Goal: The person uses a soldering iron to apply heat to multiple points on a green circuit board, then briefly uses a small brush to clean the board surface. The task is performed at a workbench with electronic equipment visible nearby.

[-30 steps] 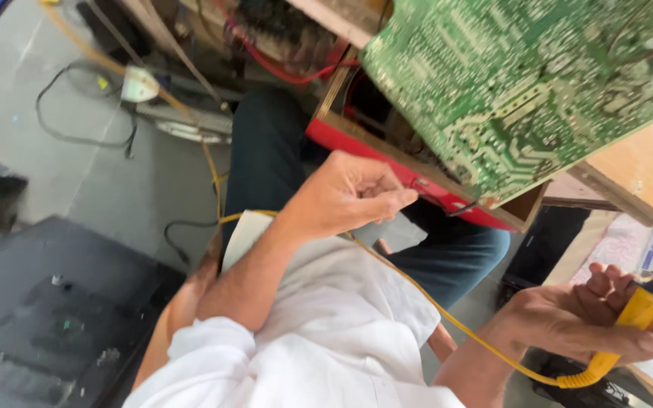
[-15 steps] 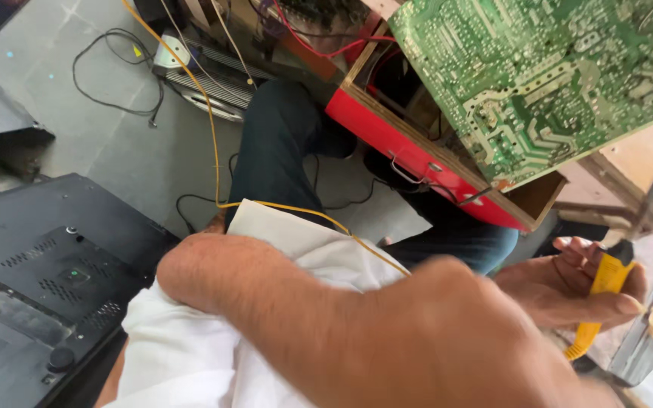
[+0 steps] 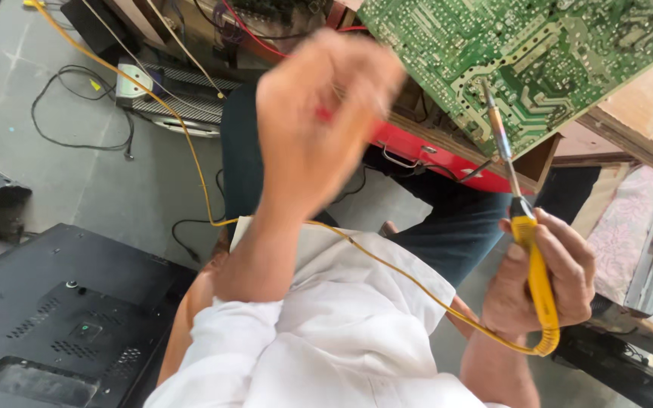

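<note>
A yellow-handled soldering iron (image 3: 532, 264) is being gripped by the right hand (image 3: 546, 279), with the fingers wrapped closed around the handle and the thumb pressed along its side. The iron is being held almost upright, tilted slightly left, and its thin metal tip is being laid against the solder side of the green circuit board (image 3: 523, 53), which is being propped at a slant over a red-edged wooden case (image 3: 425, 147). A yellow cord (image 3: 387, 268) is being trailed from the handle's base, across the white garment (image 3: 341, 332) on the lap and up over the grey floor (image 3: 77, 181). The left hand (image 3: 319, 121) is being raised in front of the board, blurred; its fingers are being curled inward, but whether anything is being pinched cannot be told. A black panel (image 3: 54, 317) is lying at lower left.
</note>
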